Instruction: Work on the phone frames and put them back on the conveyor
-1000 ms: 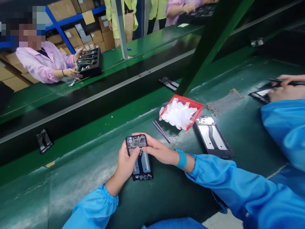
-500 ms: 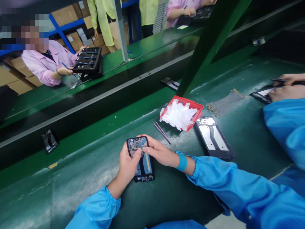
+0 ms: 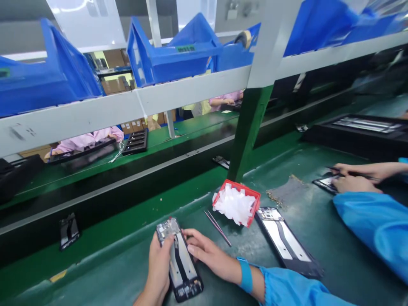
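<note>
An opened smartphone (image 3: 182,260), its circuit board and dark flex cable showing, is tilted upright in my left hand (image 3: 158,264). The left thumb presses on the board near the top while the palm wraps the left side. My right hand (image 3: 210,255), with a blue wrist strap (image 3: 245,275), has its curled fingers at the phone's right edge; some fingertips are hidden. Tweezers (image 3: 218,228) lie on the bench beyond it. A red tray (image 3: 256,203) heaped with white paper-like pieces (image 3: 234,204) stands behind the tweezers. Another opened phone (image 3: 288,242) lies to the right.
A green post (image 3: 250,131) rises behind the tray, below a white shelf beam (image 3: 191,91) carrying blue bins (image 3: 178,63). A pile of thin parts (image 3: 288,190) lies near a co-worker's hands (image 3: 357,180). Another phone (image 3: 69,231) rests on the green belt at left.
The view has tipped up, bringing the shelf and bins in. My right thumb has come off the board to the phone's right edge. The left hand keeps its hold.
</note>
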Demonstrator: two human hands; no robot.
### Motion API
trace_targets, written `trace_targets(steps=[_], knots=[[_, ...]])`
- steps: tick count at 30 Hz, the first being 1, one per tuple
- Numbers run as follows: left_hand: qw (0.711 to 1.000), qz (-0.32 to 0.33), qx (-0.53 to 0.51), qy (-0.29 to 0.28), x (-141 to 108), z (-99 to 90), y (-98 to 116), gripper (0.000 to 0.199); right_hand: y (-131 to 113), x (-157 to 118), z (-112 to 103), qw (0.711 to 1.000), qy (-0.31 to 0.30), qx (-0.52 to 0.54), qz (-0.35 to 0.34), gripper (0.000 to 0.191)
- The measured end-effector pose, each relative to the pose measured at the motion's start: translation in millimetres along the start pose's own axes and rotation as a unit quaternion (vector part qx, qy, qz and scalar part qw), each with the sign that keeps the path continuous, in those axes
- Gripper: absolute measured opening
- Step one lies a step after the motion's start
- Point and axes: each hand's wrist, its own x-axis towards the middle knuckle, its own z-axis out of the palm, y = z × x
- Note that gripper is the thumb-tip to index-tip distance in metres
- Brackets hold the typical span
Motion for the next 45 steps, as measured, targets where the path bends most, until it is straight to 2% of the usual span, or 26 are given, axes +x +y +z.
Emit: trace_targets(steps=[2,4,6,9,11,13,15,19,22,24,26,29,32,34,36,38,40,41,43,45], knots=[[0.999,-0.009,-0.048,-0.002,8,-3.8,9,0.061,4,-1,1,0.999,-0.031,-0.019,0.034,0.062],[0.998,-0.015,-0.060,-0.009,13,-6.9,15,0.066,8,-1,1,0.997,-0.037,-0.018,0.059,0.065],[0.998,-0.028,-0.046,-0.023,14,-8.6,15,0.068,12,3,0,0.998,0.003,0.005,0.062,0.068],[0.994,-0.061,0.018,-0.092,10,-7.7,10,0.069,14,9,-5,0.993,0.085,0.069,0.049,0.077],[0.988,-0.070,0.057,-0.126,9,-7.0,7,0.072,14,12,-8,0.987,0.115,0.100,0.055,0.082],[0.991,-0.059,0.065,-0.105,14,-9.8,7,0.073,15,12,-10,0.986,0.123,0.097,0.059,0.083],[0.996,-0.033,0.060,-0.054,29,-19.1,11,0.072,15,11,-10,0.991,0.112,0.061,0.048,0.078],[0.988,0.064,0.132,0.044,80,-57.7,27,0.065,14,7,-6,0.997,0.069,-0.031,0.021,0.056],[0.938,0.133,0.300,0.111,117,-93.2,40,0.061,12,5,-3,0.996,0.058,-0.067,0.020,0.042],[0.895,0.146,0.400,0.134,132,-112.4,45,0.060,10,4,-3,0.995,0.056,-0.083,0.023,0.036],[0.869,0.143,0.450,0.147,138,-124.4,48,0.060,9,4,-2,0.994,0.053,-0.095,0.027,0.033],[0.837,0.158,0.489,0.187,134,-126.9,48,0.060,9,3,-3,0.993,0.047,-0.102,0.032,0.032],[0.765,0.280,0.537,0.221,118,-114.0,46,0.052,8,0,-2,0.992,0.041,-0.119,0.028,0.028],[0.739,0.363,0.536,0.184,102,-100.0,42,0.036,5,-2,-2,0.986,0.036,-0.163,0.014,0.021],[0.749,0.395,0.524,0.093,85,-84.1,35,0.024,1,-4,0,0.974,0.030,-0.224,-0.009,0.015],[0.748,0.386,0.540,-0.032,69,-69.0,26,0.032,-3,-6,1,0.962,0.019,-0.271,-0.030,0.013],[0.717,0.360,0.578,-0.150,57,-57.0,17,0.036,-6,-7,2,0.954,0.004,-0.295,-0.043,0.014],[0.699,0.346,0.597,-0.185,54,-52.8,14,0.036,-6,-8,3,0.952,-0.005,-0.302,-0.047,0.014],[0.679,0.323,0.629,-0.199,51,-48.2,10,0.034,-5,-9,3,0.947,-0.020,-0.315,-0.056,0.014],[0.683,0.304,0.641,-0.174,51,-47.5,9,0.034,-3,-10,4,0.941,-0.030,-0.332,-0.066,0.014]])
